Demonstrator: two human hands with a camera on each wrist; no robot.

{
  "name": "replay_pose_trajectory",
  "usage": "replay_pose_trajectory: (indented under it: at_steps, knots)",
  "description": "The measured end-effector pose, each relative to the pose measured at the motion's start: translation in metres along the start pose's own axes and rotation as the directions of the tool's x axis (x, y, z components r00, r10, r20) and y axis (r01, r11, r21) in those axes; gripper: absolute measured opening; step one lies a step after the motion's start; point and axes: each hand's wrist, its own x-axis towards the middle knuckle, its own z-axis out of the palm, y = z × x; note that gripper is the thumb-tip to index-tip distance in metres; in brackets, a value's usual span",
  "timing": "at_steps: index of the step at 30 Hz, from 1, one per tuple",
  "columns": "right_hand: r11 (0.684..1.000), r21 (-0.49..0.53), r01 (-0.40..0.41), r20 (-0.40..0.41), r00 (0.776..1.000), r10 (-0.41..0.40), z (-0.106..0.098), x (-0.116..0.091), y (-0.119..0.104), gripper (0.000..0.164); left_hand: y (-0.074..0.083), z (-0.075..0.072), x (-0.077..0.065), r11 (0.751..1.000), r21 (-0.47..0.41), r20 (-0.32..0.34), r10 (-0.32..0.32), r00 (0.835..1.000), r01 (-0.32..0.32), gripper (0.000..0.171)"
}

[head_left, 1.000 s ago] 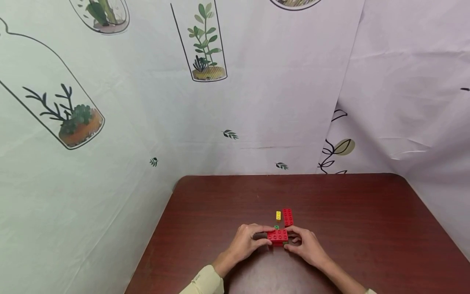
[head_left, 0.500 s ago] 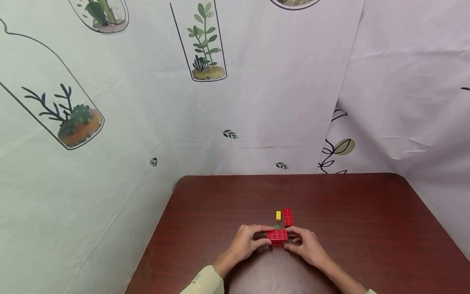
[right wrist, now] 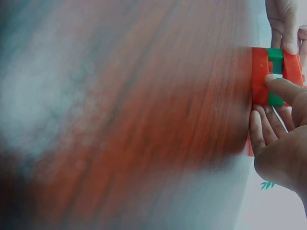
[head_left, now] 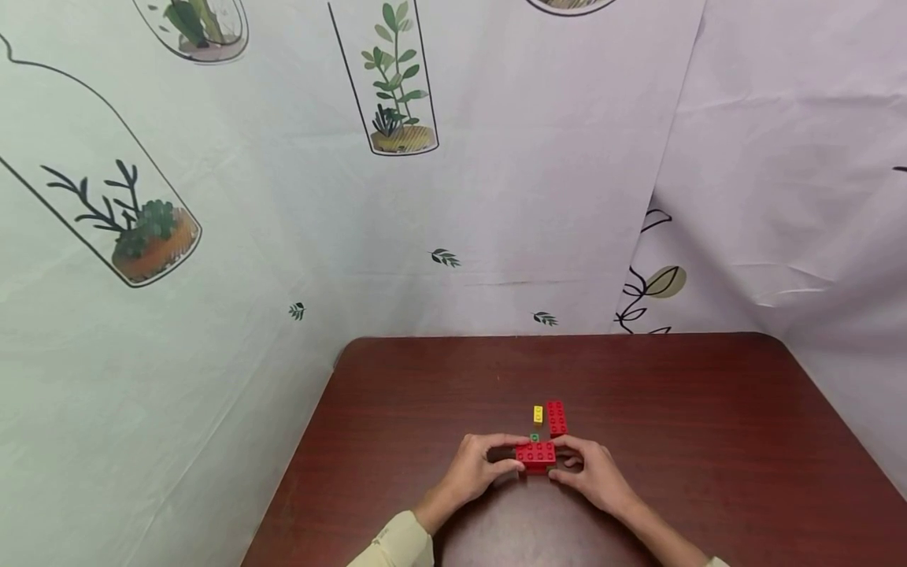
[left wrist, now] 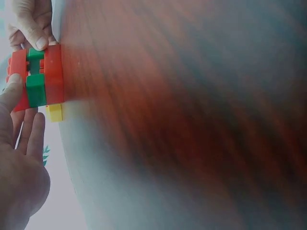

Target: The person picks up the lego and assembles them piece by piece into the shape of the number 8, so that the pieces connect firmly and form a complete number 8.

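Observation:
A stack of toy building bricks stands on the table between the two hands. Its top red brick [head_left: 535,453] lies over green bricks [left wrist: 36,90], with a gap between them, and a lower red brick [left wrist: 54,74] rests on the tabletop. My left hand [head_left: 473,468] pinches the stack's left end, thumb on the near side and fingers on the far side. At the right end my right hand [head_left: 594,474] grips it likewise, its thumb over the near side in the right wrist view. The far fingertips are partly hidden behind the bricks.
Just beyond the stack a small green brick [head_left: 534,437] shows; I cannot tell whether it is attached. A yellow brick [head_left: 538,415] and another red brick [head_left: 557,417] lie farther back on the brown table [head_left: 425,386]. A printed cloth [head_left: 496,197] hangs behind.

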Motion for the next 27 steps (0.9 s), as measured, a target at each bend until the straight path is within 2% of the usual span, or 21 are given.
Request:
replay_pose_trajectory:
  at_steps: [3, 7, 10, 15, 21, 27]
  knots:
    - [1.0, 0.0, 0.0, -0.001, 1.0, 0.0, -0.0007, 0.0007, 0.0005, 0.041, 0.0002, 0.0001, 0.001, 1.0, 0.003, 0.001, 0.004, 1.0, -0.004, 0.038]
    - [1.0, 0.001, -0.009, -0.003, 1.0, 0.009, -0.0018, -0.0004, 0.0016, 0.041, 0.0009, 0.0003, 0.0019, 1.0, 0.002, 0.029, -0.004, 1.0, 0.004, 0.046]
    - [1.0, 0.008, -0.012, -0.006, 1.0, 0.012, -0.0017, -0.0026, 0.0026, 0.042, 0.0021, 0.0005, 0.0015, 0.999, -0.043, 0.028, -0.003, 1.0, 0.004, 0.051]
    - [1.0, 0.021, 0.006, -0.012, 1.0, -0.006, -0.0009, -0.0037, 0.0016, 0.04, 0.0058, 0.0012, 0.0001, 0.995, -0.097, -0.024, -0.024, 0.999, 0.022, 0.04]
    - [1.0, 0.017, 0.017, -0.017, 1.0, -0.016, -0.0007, -0.0026, -0.0003, 0.039, 0.0072, 0.0035, -0.0012, 0.998, -0.047, -0.078, -0.053, 0.996, 0.049, 0.036]
    - [1.0, 0.023, -0.015, 0.006, 1.0, 0.015, -0.0016, -0.0005, -0.0003, 0.04, 0.0065, 0.0039, -0.0025, 0.999, -0.022, -0.114, -0.029, 0.993, 0.027, 0.034]
